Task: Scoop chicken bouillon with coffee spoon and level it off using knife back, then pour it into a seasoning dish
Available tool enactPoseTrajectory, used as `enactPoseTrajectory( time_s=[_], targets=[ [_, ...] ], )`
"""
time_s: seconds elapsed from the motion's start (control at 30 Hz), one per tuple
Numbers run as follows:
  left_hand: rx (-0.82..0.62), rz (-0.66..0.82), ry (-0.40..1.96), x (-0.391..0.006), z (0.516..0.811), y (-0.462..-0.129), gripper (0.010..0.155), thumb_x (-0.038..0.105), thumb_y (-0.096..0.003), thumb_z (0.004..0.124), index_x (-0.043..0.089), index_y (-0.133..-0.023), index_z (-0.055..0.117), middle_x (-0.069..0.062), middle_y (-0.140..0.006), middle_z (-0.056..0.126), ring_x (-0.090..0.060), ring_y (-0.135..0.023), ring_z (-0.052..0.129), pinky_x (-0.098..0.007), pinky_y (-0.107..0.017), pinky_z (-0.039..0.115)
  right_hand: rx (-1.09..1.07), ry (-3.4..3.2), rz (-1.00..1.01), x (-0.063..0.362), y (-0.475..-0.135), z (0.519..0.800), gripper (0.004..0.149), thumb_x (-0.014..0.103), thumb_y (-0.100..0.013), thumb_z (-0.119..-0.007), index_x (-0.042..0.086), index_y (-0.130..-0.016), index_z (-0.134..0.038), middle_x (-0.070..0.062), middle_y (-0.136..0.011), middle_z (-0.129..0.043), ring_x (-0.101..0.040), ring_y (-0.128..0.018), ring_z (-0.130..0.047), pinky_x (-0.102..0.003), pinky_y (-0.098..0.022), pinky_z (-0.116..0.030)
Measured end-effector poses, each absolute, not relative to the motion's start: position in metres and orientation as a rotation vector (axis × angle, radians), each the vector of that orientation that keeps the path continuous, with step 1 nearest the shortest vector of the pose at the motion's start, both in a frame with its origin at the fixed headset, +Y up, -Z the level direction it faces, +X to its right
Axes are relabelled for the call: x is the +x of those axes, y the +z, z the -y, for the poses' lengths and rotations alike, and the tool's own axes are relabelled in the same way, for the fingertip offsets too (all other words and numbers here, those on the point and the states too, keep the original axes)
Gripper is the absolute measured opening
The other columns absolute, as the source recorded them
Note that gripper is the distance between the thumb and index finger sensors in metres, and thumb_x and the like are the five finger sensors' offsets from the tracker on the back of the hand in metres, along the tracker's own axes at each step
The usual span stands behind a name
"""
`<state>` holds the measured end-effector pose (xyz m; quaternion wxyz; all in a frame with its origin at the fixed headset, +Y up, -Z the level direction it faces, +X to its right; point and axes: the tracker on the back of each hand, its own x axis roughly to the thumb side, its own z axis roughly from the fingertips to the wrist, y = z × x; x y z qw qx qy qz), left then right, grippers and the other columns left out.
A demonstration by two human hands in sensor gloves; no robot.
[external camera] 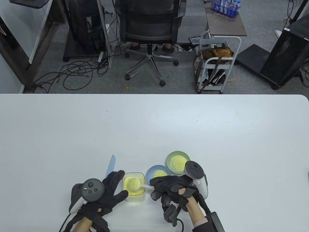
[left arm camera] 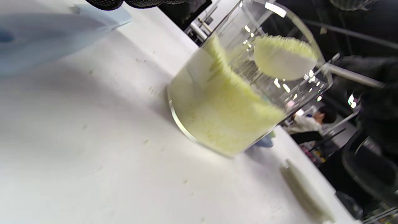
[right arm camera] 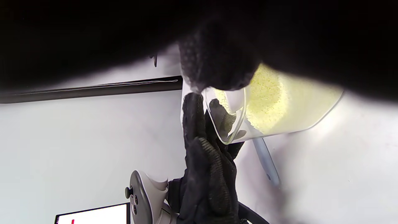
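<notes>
A clear container (external camera: 140,197) of yellow chicken bouillon stands near the table's front edge. My right hand (external camera: 161,188) grips the handle of a white coffee spoon (external camera: 137,184). Its bowl is heaped with bouillon and hangs just above the powder inside the container (left arm camera: 224,102). The heaped spoon (left arm camera: 283,60) shows clearly in the left wrist view. My left hand (external camera: 120,184) braces the container's left side, fingers straight along the wall and thumb across the front. A light blue knife (external camera: 111,165) lies on the table behind those fingers. A blue dish (external camera: 152,171) and a green dish (external camera: 170,157) each hold some bouillon.
Both dishes sit just right of and behind the container, close to my right hand. The white table (external camera: 154,125) stretches wide beyond them. In the right wrist view the knife (right arm camera: 266,161) lies beside the container (right arm camera: 304,105), next to my left hand (right arm camera: 208,161).
</notes>
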<state>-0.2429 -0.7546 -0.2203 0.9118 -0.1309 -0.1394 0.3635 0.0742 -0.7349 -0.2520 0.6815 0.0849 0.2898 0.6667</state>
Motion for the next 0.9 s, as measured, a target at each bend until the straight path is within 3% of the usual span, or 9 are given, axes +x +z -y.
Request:
enactPoseTrajectory(
  time_s=[0.13, 0.23, 0.3, 0.47, 0.63, 0.9],
  targets=[
    [-0.217, 0.24, 0.834, -0.257, 0.746, -0.223, 0.083, 0.066, -0.0454, 0.066, 0.027, -0.113, 0.038, -0.023, -0.116, 0.048, -0.047, -0.105, 0.056, -0.059, -0.072, 0.051, 0.212, 1.47, -0.644, 0.078, -0.253, 0.733, 0.041, 0.009, -0.04, -0.075, -0.014, -0.073, -0.069, -0.035, -0.034, -0.09, 0.001, 0.008, -0.095, -0.03, 0.006, -0.091],
    [-0.134, 0.054, 0.658, -0.268, 0.746, -0.223, 0.068, 0.051, -0.0495, 0.072, 0.016, -0.106, 0.056, -0.02, -0.099, 0.076, -0.04, -0.084, 0.082, -0.051, -0.062, 0.066, 0.208, 1.454, -0.639, 0.079, -0.253, 0.734, 0.041, 0.009, -0.04, -0.075, -0.014, -0.073, -0.069, -0.035, -0.034, -0.09, 0.001, 0.008, -0.095, -0.03, 0.006, -0.091],
    [-0.183, -0.049, 0.523, -0.273, 0.749, -0.224, 0.064, 0.045, -0.0492, 0.077, 0.012, -0.103, 0.062, -0.019, -0.09, 0.083, -0.036, -0.073, 0.09, -0.048, -0.056, 0.07, 0.213, 1.45, -0.645, 0.078, -0.252, 0.734, 0.041, 0.009, -0.04, -0.075, -0.014, -0.073, -0.069, -0.035, -0.035, -0.09, 0.001, 0.008, -0.095, -0.03, 0.006, -0.092],
    [-0.374, -0.155, 0.302, -0.273, 0.764, -0.23, 0.074, 0.049, -0.0436, 0.084, 0.009, -0.101, 0.061, -0.016, -0.083, 0.084, -0.025, -0.06, 0.092, -0.042, -0.049, 0.073, 0.223, 1.457, -0.651, 0.075, -0.251, 0.731, 0.041, 0.009, -0.04, -0.075, -0.014, -0.074, -0.069, -0.035, -0.035, -0.09, 0.002, 0.007, -0.095, -0.03, 0.005, -0.092],
    [-0.359, -0.175, 0.242, -0.27, 0.771, -0.235, 0.069, 0.048, -0.0395, 0.088, 0.009, -0.094, 0.07, -0.007, -0.061, 0.092, -0.014, -0.039, 0.096, -0.034, -0.035, 0.079, 0.232, 1.468, -0.661, 0.073, -0.253, 0.726, 0.041, 0.009, -0.04, -0.075, -0.014, -0.073, -0.069, -0.035, -0.035, -0.091, 0.002, 0.007, -0.095, -0.029, 0.006, -0.092],
    [-0.345, -0.155, 0.207, -0.263, 0.772, -0.234, 0.07, 0.051, -0.0381, 0.089, 0.009, -0.091, 0.071, -0.005, -0.055, 0.094, -0.011, -0.033, 0.097, -0.033, -0.03, 0.08, 0.226, 1.497, -0.66, 0.074, -0.255, 0.723, 0.041, 0.009, -0.04, -0.075, -0.014, -0.073, -0.069, -0.035, -0.035, -0.091, 0.001, 0.007, -0.095, -0.03, 0.006, -0.092]
  ],
)
